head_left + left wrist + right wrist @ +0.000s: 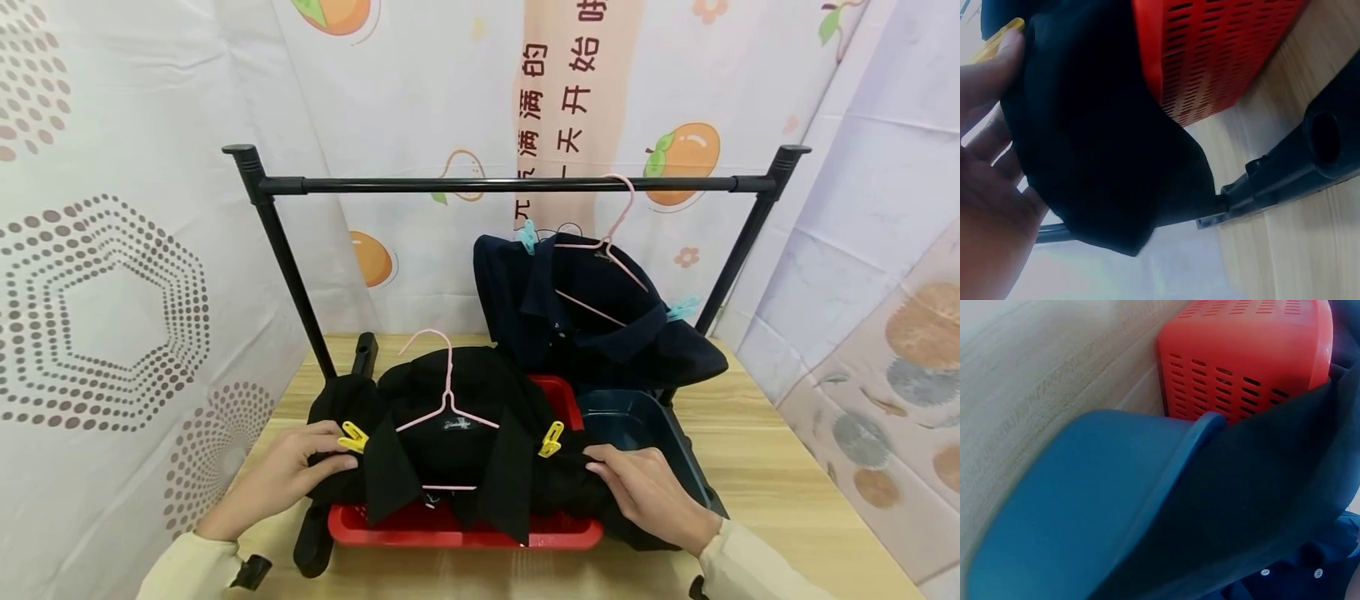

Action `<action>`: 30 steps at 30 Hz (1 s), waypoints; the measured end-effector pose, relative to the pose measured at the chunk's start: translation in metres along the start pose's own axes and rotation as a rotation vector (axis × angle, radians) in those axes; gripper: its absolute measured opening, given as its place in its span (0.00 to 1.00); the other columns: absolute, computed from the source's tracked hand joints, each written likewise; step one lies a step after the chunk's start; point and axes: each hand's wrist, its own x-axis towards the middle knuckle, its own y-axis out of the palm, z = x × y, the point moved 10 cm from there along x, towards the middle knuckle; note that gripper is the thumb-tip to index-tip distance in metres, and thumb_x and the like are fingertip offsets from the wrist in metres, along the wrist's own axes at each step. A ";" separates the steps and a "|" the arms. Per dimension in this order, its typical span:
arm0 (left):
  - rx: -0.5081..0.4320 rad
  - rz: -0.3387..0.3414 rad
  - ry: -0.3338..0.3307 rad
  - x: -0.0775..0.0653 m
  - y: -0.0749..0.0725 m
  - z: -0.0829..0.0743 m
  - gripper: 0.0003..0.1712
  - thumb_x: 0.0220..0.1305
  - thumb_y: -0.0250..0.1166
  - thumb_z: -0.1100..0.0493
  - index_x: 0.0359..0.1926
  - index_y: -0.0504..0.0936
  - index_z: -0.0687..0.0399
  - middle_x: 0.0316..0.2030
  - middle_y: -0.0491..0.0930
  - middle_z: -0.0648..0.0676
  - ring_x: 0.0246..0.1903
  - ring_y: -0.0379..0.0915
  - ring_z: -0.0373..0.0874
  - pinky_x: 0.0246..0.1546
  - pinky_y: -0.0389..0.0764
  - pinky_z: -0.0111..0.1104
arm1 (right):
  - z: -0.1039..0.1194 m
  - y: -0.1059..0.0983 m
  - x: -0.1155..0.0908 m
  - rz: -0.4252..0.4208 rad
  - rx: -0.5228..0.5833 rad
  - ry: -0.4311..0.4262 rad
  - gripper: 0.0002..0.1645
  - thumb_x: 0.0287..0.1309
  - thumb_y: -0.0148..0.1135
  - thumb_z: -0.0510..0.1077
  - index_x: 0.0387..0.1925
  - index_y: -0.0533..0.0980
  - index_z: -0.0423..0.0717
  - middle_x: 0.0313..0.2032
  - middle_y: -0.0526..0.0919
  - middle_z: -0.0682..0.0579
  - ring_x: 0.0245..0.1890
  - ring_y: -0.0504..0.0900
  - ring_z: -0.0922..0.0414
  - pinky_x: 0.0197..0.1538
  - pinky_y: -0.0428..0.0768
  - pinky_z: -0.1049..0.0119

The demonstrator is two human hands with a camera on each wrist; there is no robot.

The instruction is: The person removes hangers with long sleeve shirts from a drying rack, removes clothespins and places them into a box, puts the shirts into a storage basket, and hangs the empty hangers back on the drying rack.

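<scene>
Head view: shows black shirt on pink hanger, lying across red basket, below black rail. At left, pinched in cloth of the shoulder by left hand, thumb just beside left yellow clip. At right, gripped at the sleeve by fingertips of right hand, outward of right yellow clip; cannot tell how firmly. Hook of hanger: free, in neither hand.

Principal risk, by judgement: hanger slipping inside the shoulders, if pulled outward by cloth alone or raised unevenly. Next: loosening of left yellow clip, from stray thumb pressure. At right, possible snagging, with loose sleeve draped over rim of blue tub in right wrist view; might drag tub or pull collar askew. At left, possible catching of low-hanging cloth on near end of rack foot. At near side, risk of collar points hooking on basket rim. On any rise toward rail, possible knock against navy shirt at far right, enough to swing it or shift far hanger.
</scene>
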 end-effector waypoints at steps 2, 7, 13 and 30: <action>-0.017 0.020 -0.026 0.001 0.002 0.000 0.16 0.58 0.76 0.65 0.30 0.80 0.37 0.25 0.64 0.39 0.24 0.58 0.28 0.24 0.67 0.24 | 0.000 0.000 -0.001 0.003 -0.006 0.004 0.12 0.80 0.51 0.46 0.51 0.77 0.45 0.26 0.81 0.65 0.22 0.71 0.75 0.29 0.72 0.82; -0.086 0.086 -0.089 0.001 0.007 0.002 0.12 0.63 0.74 0.61 0.40 0.84 0.36 0.33 0.77 0.36 0.29 0.70 0.31 0.30 0.75 0.28 | -0.001 -0.001 -0.001 0.014 -0.022 0.018 0.18 0.82 0.45 0.51 0.51 0.77 0.46 0.26 0.81 0.67 0.22 0.71 0.76 0.30 0.74 0.81; -0.133 0.065 0.003 0.002 0.006 -0.007 0.15 0.59 0.74 0.68 0.39 0.88 0.40 0.34 0.81 0.40 0.31 0.73 0.33 0.32 0.75 0.25 | -0.002 0.001 -0.001 0.044 -0.023 0.011 0.14 0.81 0.49 0.48 0.51 0.77 0.46 0.31 0.86 0.62 0.24 0.76 0.74 0.34 0.79 0.78; -0.190 0.154 -0.046 0.004 0.006 -0.005 0.12 0.62 0.73 0.66 0.40 0.88 0.41 0.39 0.83 0.42 0.34 0.77 0.35 0.34 0.79 0.29 | -0.008 0.002 0.000 0.111 -0.028 -0.029 0.08 0.76 0.58 0.45 0.51 0.78 0.52 0.34 0.85 0.65 0.27 0.78 0.76 0.36 0.80 0.76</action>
